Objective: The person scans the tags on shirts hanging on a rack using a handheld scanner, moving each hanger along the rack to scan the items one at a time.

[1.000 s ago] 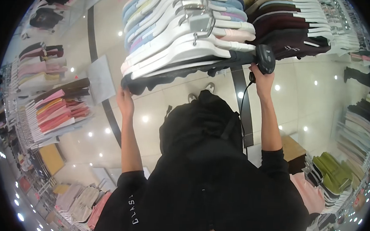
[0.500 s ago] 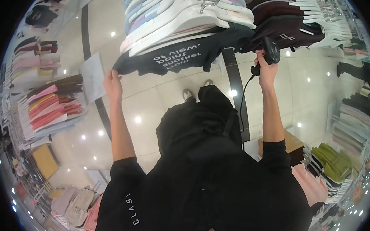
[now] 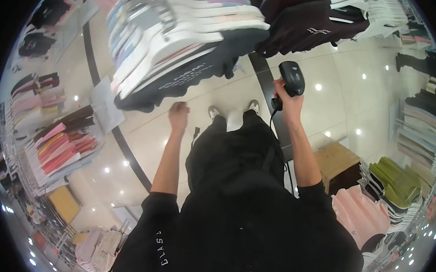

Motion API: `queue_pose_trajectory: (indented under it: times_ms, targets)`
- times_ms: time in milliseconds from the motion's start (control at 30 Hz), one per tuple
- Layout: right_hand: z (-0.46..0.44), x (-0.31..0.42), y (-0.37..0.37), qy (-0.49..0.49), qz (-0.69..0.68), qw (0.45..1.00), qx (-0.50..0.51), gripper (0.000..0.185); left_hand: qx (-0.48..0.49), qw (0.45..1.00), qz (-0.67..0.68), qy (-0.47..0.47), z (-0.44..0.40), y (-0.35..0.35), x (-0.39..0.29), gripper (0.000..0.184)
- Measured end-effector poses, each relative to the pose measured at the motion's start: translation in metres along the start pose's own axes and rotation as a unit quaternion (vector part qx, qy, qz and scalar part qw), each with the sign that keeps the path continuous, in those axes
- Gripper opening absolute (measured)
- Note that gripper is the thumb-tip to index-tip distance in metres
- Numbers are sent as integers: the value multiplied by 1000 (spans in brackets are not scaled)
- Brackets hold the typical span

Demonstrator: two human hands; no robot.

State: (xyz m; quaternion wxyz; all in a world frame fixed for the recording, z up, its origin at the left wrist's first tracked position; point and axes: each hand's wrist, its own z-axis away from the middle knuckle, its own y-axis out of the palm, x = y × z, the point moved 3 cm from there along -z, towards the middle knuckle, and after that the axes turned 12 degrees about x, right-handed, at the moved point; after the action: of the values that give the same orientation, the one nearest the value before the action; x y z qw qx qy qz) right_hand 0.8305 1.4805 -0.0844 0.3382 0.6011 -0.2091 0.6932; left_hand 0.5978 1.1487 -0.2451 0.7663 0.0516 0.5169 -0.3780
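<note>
My right hand [image 3: 289, 103] is wrapped around the handle of a black barcode scanner [image 3: 292, 77], its head pointing up and away from me. A black cord [image 3: 273, 124] runs down from the handle past my leg. My left hand [image 3: 178, 118] is in the air just below a dark T-shirt [image 3: 181, 82] with white lettering, apart from it; its fingers are blurred. That T-shirt hangs at the front of a row of shirts on white hangers [image 3: 176, 45]. Beside it on the right hang dark maroon shirts [image 3: 302, 34].
Racks of folded-looking pink and red clothes [image 3: 62, 145] stand at the left. A green garment [image 3: 396, 177] and a pink garment [image 3: 359, 212] hang at the lower right, near a wooden box [image 3: 337, 159]. Tiled floor [image 3: 220, 99] lies under my shoes. Another person's dark-clothed leg [image 3: 416, 64] shows at far right.
My left hand has let go of the dark T-shirt's edge and moved right and toward me. My right hand has shifted left with the scanner. The hanging shirts now appear farther left and tilted.
</note>
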Motion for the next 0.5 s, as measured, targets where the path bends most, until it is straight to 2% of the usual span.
queue_pose_trajectory:
  times_ms: [67, 133, 167, 233, 267, 333, 400, 433, 500]
  targets:
    - [11, 9, -1, 34, -9, 999, -1, 12, 82, 995, -49, -17, -8, 59, -15, 24]
    - [21, 14, -4, 60, 1, 998, 22, 13, 185, 979, 42, -72, -19, 114, -29, 26]
    - [25, 14, -7, 77, 12, 996, 39, 14, 188, 978, 41, -79, -26, 135, -36, 26]
    - [31, 10, -11, 114, -17, 991, 63, 17, 246, 947, 99, -180, -42, 177, -41, 43]
    - [33, 10, -11, 126, -47, 989, 67, 18, 246, 946, 100, -186, -55, 195, -41, 43]
    - [35, 6, -17, 146, -53, 984, 91, 22, 245, 925, 152, -249, -80, 229, -29, 72]
    - [37, 5, -22, 179, -43, 979, 85, 24, 261, 910, 196, -254, -104, 248, -11, 93]
    - [37, 5, -26, 182, -47, 979, 84, 26, 237, 909, 223, -259, -115, 253, -10, 97]
    - [37, 8, -35, 192, -60, 977, 74, 27, 145, 906, 271, -291, -129, 259, -12, 90]
